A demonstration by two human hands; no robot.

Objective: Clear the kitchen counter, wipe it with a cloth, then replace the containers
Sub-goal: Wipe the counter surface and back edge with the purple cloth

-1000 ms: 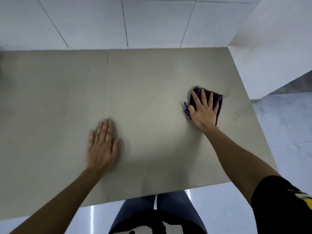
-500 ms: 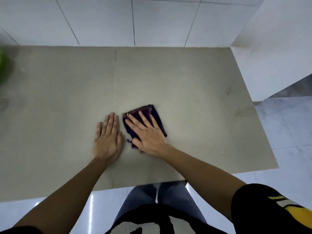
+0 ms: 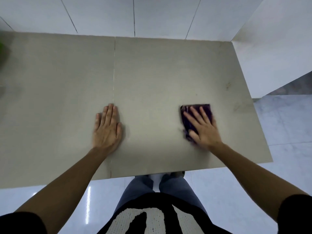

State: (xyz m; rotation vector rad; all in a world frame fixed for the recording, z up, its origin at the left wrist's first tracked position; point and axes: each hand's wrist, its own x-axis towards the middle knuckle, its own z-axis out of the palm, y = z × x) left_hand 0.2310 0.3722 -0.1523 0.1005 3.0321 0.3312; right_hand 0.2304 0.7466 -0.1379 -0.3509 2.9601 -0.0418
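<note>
The beige counter (image 3: 152,70) fills the middle of the head view, with a seam down its centre. A folded dark purple cloth (image 3: 205,108) lies flat on its right part. My right hand (image 3: 202,129) presses down on the cloth with fingers spread, covering its lower half. My left hand (image 3: 107,129) rests flat on the bare counter beside the seam, fingers together, holding nothing. No containers show on the counter.
White tiled wall (image 3: 135,14) runs along the counter's far edge. A white cabinet side (image 3: 273,44) stands at the right. A blurred green object (image 3: 2,46) peeks in at the far left edge. The counter's front edge is near my legs.
My right hand slid the cloth from far right to beside my left hand, then back to the right. My left hand stayed flat near the seam.
</note>
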